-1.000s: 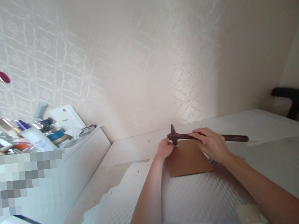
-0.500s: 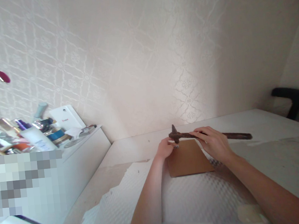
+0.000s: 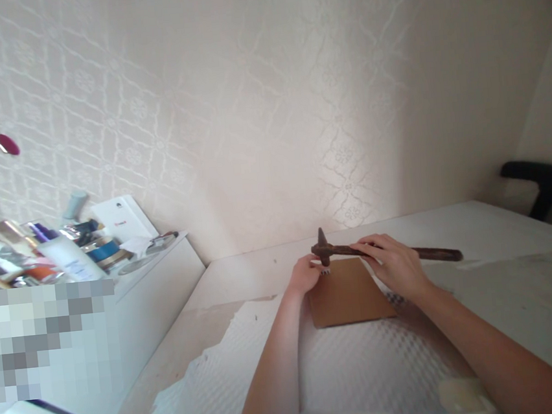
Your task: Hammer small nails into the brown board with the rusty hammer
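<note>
A brown rectangular board (image 3: 348, 298) lies flat on a textured white sheet. My right hand (image 3: 393, 262) is wrapped round the handle of a hammer (image 3: 439, 254), whose dark, rusty-looking head is above the board's far left corner. At that corner, my left hand (image 3: 306, 274) has its fingers drawn together on a small silvery toothed piece (image 3: 326, 271), which is too small to make out fully. The hammer head comes very close to the left fingertips; whether it touches the piece cannot be seen.
The textured white sheet (image 3: 364, 368) with a ragged left edge covers part of the white table (image 3: 243, 272). On the left stands a white cabinet (image 3: 154, 310) crowded with bottles and a white box (image 3: 123, 218). A black chair part (image 3: 541, 175) is at the right.
The hammer head has tilted very slightly, and its handle end has shifted a little left. Both hands and the board stay nearly where they were.
</note>
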Available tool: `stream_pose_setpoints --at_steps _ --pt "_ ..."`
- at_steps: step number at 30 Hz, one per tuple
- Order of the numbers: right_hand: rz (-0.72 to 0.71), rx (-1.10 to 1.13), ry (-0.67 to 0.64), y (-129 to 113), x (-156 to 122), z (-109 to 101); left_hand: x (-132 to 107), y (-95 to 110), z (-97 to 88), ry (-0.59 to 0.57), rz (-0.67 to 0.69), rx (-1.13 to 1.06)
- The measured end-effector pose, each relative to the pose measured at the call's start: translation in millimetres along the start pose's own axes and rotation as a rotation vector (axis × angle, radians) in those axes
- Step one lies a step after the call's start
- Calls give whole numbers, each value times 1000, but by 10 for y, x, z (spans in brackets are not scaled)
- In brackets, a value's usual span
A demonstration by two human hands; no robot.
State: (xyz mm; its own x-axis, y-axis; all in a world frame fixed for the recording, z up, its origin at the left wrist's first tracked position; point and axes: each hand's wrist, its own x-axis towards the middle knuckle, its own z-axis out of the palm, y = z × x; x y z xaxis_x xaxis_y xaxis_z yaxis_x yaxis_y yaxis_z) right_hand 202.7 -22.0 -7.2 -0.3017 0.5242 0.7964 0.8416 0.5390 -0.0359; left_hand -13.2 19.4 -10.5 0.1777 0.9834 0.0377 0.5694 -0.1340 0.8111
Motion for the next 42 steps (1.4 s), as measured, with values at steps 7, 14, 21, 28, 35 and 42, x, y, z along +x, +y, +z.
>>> stream_pose_setpoints --at_steps 7,14,21,28,35,42 --pt "309 -90 -4 124 -41 -23 -13 -10 4 13 -11 21" --pt "686 -284 -149 413 -173 -22 -25 32 -43 140 4 156" --pt "847 -288 -191 557 -227 -42 -114 -47 -215 470 -118 612" --pt "831 -300 -98 648 -327 57 -118 -197 -328 398 -328 672" --pt "781 -352 -137 492 -221 -1 -93 -188 -317 414 -343 729" --pt "332 -84 -158 144 -87 142 -80 -167 -367 488 -325 772"
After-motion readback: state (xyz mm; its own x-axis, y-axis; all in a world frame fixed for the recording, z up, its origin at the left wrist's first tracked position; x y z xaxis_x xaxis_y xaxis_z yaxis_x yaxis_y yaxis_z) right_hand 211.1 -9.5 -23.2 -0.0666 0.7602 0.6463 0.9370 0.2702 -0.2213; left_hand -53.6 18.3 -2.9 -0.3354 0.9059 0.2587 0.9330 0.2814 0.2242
